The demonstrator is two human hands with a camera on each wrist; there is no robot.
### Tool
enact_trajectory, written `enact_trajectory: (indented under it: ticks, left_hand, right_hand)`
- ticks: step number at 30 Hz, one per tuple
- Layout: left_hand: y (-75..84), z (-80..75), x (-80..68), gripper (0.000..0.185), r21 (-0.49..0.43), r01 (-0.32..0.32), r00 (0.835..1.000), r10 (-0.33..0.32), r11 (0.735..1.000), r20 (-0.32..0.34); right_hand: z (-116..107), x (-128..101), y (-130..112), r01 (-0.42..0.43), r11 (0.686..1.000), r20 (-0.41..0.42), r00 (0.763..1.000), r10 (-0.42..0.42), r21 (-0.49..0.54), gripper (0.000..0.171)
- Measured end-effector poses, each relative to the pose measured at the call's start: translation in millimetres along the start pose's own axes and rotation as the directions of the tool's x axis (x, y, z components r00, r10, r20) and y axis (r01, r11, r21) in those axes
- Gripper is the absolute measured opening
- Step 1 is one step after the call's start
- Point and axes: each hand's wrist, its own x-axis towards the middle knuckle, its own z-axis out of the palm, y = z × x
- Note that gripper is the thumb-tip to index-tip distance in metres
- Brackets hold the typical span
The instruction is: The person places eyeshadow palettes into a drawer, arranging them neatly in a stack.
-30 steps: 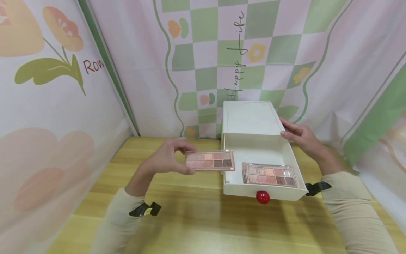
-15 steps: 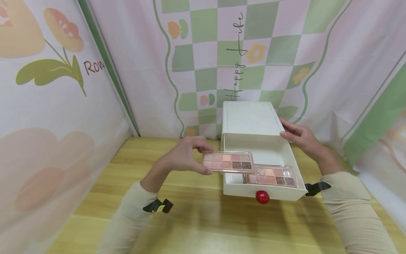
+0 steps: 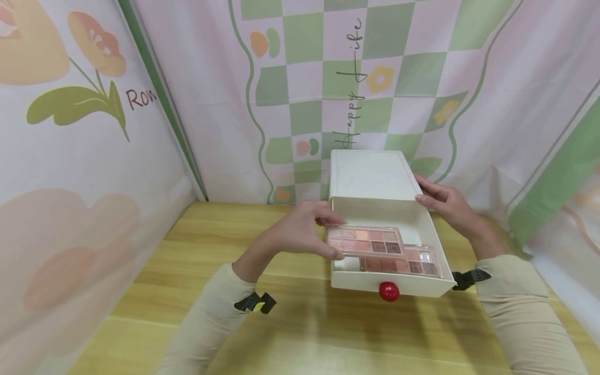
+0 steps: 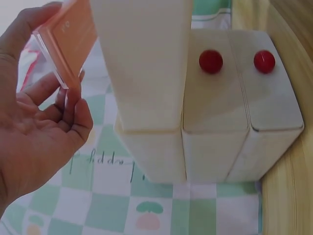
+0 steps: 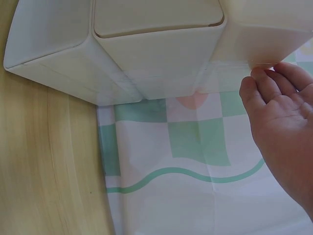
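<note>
pink and brown shades fill the palette [image 3: 365, 241] that the left hand [image 3: 300, 233] pinches by its left end, thumb under and fingers curled over the top edge. it hangs level above the open drawer [image 3: 433, 245], its right part over the drawer's inside and its near edge lying across a second palette [image 3: 412, 260] that rests flat on the drawer floor toward the front right. whether the two palettes touch cannot be told. in the left wrist view the held palette [image 4: 66, 41] shows edge-on as a clear-rimmed pink slab between thumb and fingers [image 4: 73, 105].

the drawer is pulled well out of a white cabinet [image 3: 370, 174] and has a red knob [image 3: 388, 291] on its front. the left wrist view shows two lower drawers, each shut, with knobs [image 4: 211, 61] of the same red.

the right hand [image 3: 445, 203] rests against the cabinet's right top edge, fingers nearly straight and laid on the white wall, gripping nothing; the right wrist view shows the fingertips [image 5: 264, 81] touching that wall.

the cabinet stands on a yellow wooden table [image 3: 187, 271], backed by a cloth [image 3: 300, 78] of green and pink checks with flowers. both arms wear beige sleeves [image 3: 525, 307] with black wrist straps [image 3: 255, 303].
</note>
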Motion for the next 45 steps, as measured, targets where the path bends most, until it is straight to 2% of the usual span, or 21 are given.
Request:
enact_trajectory:
  ticks: [3, 10, 23, 28, 37, 45]
  left_hand:
    - [6.7, 7.8, 7.5, 0.060, 0.028, 0.013, 1.000, -0.013, 1.000, 0.009]
    - [17.0, 24.0, 21.9, 0.057, 0.130, -0.026, 0.999, 0.021, 0.991, 0.033]
    - [27.6, 44.3, 36.1, 0.059, 0.239, 0.031, 0.999, -0.037, 0.971, 0.019]
    - [30.7, 49.4, 39.0, 0.059, 0.260, 0.045, 0.998, -0.053, 0.964, 0.024]
    - [31.7, 52.2, 44.3, 0.059, 0.286, 0.017, 0.999, -0.024, 0.958, 0.021]
    - [34.4, 52.7, 44.8, 0.061, 0.281, 0.042, 0.997, -0.059, 0.959, 0.053]
  right_hand:
    - [-0.4, -1.0, -0.3, -0.009, 1.000, -0.008, 1.000, 0.009, 0.007, 0.058]
    - [-0.9, -1.6, -0.3, 0.005, 1.000, 0.006, 1.000, -0.005, 0.012, 0.058]
    - [-2.1, -1.4, 0.5, 0.026, 0.999, 0.018, 1.000, -0.026, 0.023, 0.057]
    - [-0.9, -0.9, -0.8, 0.010, 1.000, 0.006, 1.000, -0.010, 0.016, 0.057]
    - [-1.6, 0.6, -3.1, -0.024, 1.000, -0.002, 1.000, 0.024, 0.003, 0.058]
    - [-1.3, -0.5, -2.9, -0.018, 1.000, 0.009, 1.000, 0.018, -0.004, 0.059]
